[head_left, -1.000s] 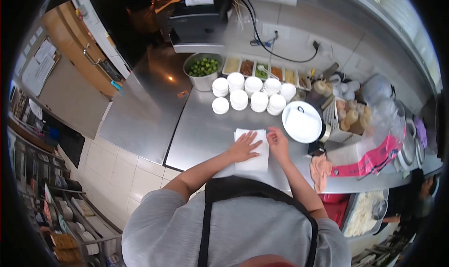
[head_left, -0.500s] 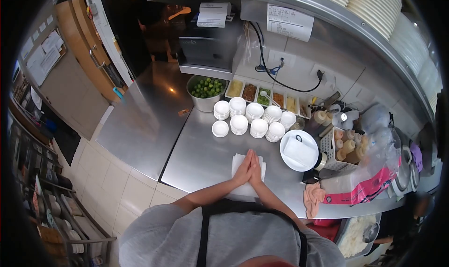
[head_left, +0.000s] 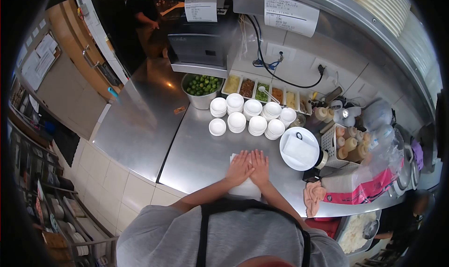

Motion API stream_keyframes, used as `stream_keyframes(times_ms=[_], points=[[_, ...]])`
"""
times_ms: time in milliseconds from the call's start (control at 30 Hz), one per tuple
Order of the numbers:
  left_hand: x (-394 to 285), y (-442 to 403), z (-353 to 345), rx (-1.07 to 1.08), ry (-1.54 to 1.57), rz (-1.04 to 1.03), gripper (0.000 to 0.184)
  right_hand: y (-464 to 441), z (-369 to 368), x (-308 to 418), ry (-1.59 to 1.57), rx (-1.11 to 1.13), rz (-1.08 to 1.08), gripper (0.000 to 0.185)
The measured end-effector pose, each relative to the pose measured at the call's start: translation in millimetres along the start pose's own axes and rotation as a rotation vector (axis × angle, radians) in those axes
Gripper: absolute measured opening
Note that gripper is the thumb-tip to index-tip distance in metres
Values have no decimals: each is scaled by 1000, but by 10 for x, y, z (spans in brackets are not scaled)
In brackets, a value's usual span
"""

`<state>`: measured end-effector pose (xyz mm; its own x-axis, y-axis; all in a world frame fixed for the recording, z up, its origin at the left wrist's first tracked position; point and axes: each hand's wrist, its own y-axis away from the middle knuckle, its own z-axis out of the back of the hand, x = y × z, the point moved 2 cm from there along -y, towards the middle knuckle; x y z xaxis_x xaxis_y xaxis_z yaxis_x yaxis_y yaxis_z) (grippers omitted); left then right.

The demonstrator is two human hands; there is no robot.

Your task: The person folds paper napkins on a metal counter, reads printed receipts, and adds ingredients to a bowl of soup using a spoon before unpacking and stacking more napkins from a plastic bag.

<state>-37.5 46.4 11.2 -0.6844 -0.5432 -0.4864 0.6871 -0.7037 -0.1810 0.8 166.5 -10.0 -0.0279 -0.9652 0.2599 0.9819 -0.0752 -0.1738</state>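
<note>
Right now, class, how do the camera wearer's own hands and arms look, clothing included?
The left hand and right hand are ungloved. Both forearms are bare, with no watch showing. The sleeves are short and grey; black straps cross the grey top.

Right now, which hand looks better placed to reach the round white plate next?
Probably the right hand: it's nearer the round white plate, which sits on that side. The left hand is farther off. Both are over the white paper.

Both hands (head_left: 239, 169) lie flat, side by side.
</note>
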Motion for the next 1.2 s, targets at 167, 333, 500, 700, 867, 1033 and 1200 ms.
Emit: stream_keyframes(times_ms=[167,333,500,700,867,1033,1200], points=[[136,109,25,-14,-148,-9,65,95,109,-85,15,-49,-32,51],[292,178,70,-22,-170,172,68,173,85,-280,22,-79,-76,52],[547,139,721,-325,53,274,64,168,480,75,-4,-165,-24,59],[-86,-487,2793,-924,127,-154,57,282,139,483,30,-53,163,66],[55,-1194,3894,-1196,409,-247,63,301,71,444,28,-54,159,71],[491,-1881,4519,-914,669,-102,59,262,220,410,-48,22,148,73],[512,-1989,4627,-779,911,17,25,287,661,310,-589,-155,4,69]])
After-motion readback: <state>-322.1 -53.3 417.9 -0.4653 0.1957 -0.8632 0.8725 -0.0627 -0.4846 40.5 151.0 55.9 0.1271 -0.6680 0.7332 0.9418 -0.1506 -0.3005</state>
